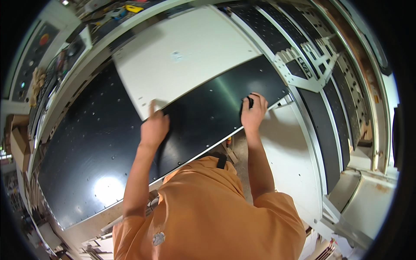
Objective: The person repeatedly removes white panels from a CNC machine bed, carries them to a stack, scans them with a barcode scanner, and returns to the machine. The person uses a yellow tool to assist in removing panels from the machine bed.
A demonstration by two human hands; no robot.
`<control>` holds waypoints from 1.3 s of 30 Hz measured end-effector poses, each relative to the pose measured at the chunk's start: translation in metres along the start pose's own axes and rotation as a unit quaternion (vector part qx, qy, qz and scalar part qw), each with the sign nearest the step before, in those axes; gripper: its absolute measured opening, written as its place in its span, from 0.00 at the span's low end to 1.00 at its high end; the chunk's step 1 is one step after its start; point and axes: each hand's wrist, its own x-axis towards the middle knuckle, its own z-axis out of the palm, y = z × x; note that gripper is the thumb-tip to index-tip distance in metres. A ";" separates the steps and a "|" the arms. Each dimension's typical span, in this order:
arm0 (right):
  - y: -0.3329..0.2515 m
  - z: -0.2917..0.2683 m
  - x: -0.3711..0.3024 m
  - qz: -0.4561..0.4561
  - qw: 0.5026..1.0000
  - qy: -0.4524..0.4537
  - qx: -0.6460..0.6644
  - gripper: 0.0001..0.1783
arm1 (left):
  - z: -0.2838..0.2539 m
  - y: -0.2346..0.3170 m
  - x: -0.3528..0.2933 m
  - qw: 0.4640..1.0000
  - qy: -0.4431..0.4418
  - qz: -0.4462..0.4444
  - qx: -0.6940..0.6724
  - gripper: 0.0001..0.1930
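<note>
Creased orange shirt (216, 208) faces a rectangular white panel (186, 73).

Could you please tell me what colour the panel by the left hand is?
The panel is off-white; it shows best in the head view.

The left hand (154, 126), left of centre, is motion-blurred; whether its raised finger touches the white panel (195, 71) cannot be told. Right of centre, the fingers of the right hand (255, 112) partly hide a small black object (248, 104), its kind unclear. A pale mark (177, 55) on the panel, upper centre, is too smeared to make out. The orange shirt (229, 221) is cut off by the lower edge. At upper left, tools (130, 10) blur together near the top edge. Dark lens rim crops the cartons (19, 145) at far left.
</note>
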 end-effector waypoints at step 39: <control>-0.152 -0.017 -0.093 -0.346 0.830 -0.419 0.126 0.33 | -0.007 0.057 -0.290 0.544 0.088 -0.622 -0.556 0.23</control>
